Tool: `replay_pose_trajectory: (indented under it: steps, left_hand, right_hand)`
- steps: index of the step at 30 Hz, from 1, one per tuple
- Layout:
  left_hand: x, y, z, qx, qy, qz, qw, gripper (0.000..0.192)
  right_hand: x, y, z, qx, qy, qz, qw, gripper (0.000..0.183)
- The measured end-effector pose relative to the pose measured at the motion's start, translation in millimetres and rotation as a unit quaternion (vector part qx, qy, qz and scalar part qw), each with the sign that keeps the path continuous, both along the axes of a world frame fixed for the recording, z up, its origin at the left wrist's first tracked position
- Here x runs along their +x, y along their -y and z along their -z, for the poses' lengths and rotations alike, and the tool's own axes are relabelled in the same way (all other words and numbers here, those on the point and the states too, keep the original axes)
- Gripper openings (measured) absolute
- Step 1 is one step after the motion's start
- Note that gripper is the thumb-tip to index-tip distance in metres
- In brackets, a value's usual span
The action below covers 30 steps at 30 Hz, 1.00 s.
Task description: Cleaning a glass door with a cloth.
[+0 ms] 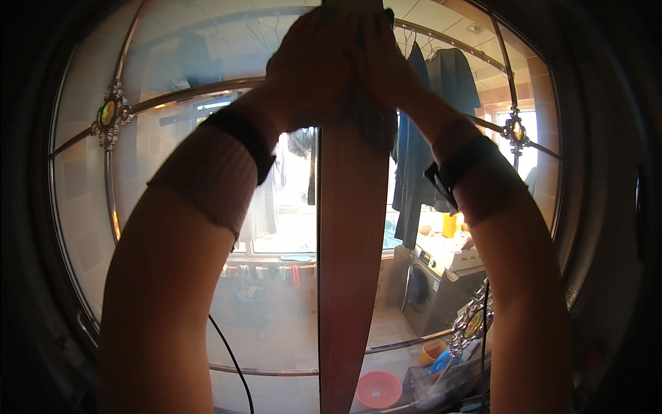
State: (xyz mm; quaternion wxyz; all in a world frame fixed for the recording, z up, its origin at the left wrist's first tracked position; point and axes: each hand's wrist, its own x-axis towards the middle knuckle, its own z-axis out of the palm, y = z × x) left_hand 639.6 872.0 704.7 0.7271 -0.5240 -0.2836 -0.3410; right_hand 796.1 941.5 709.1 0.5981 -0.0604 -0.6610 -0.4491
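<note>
Both my arms reach up to the brown vertical stile of a glazed door. My left hand lies over the stile's upper part and its left edge. Beside it, my right hand is against the right side, fingers pointing up. A dark cloth is bunched under both hands around the stile, its lower edge hanging below them. The fingers are in deep shade, so their exact hold on the cloth is hard to see. Each wrist wears a black strap over a cuff.
Glass panes with metal bars and jewelled ornaments flank the stile. Behind the glass are dark hanging clothes, a washing machine, a pink basin and an orange bucket. A black cable runs beside my left arm.
</note>
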Motion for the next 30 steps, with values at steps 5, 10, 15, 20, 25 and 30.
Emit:
replay_pose_trajectory:
  steps: [5,10,15,20,25,30]
  left_hand:
    - [3,1,-18,-0.036,0.031,0.006,0.999,0.06]
    - [2,-8,-19,-0.021,0.04,0.029,0.999,0.058]
    - [9,-7,11,0.004,0.053,0.011,0.999,0.057]
    - [14,2,58,-0.029,0.072,0.063,0.995,0.057]
    - [23,24,116,-0.031,0.068,0.051,0.996,0.053]
    - [23,28,178,-0.111,0.101,0.089,0.985,0.051]
  right_hand:
    - [-1,-17,-39,0.082,-0.016,0.081,0.993,0.052]
    - [1,-19,-38,0.169,-0.013,0.237,0.957,0.046]
    - [3,-14,-5,0.142,-0.013,0.191,0.971,0.045]
    - [4,3,47,0.072,-0.002,0.178,0.981,0.047]
    - [6,16,113,0.009,0.007,0.049,0.999,0.057]
    - [0,28,183,-0.154,-0.024,-0.082,0.984,0.076]
